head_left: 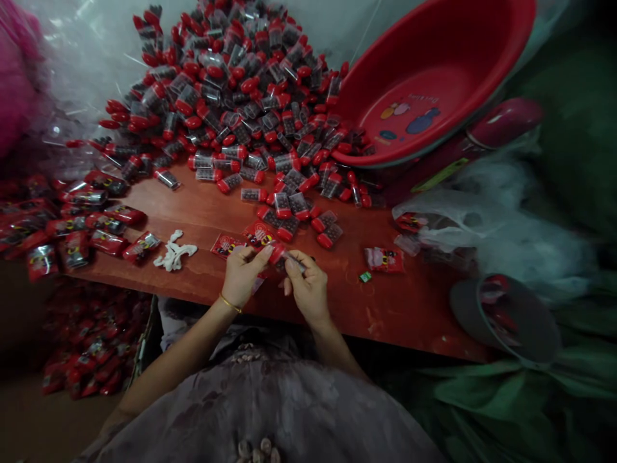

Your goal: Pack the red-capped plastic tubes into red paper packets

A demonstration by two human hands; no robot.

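Observation:
My left hand (241, 275) pinches a small red packet (276, 252) above the table's near edge. Close beside it, my right hand (308, 286) has thumb and fingers closed on a clear capped tube (295, 262) at the packet's right side. Whether the tube is inside the packet or only against it, I cannot tell. Just behind my left hand lie flat red printed packets (225, 244). Clear tubes with red caps and dark beads (292, 183) lie a little farther back.
A big heap of red-capped tubes (231, 83) fills the back, beside a tilted red basin (405, 83). Filled red packets (108, 241) lie left, near a crumpled white thing (175, 251). A grey bin (511, 321) and clear plastic bags (511, 225) are right.

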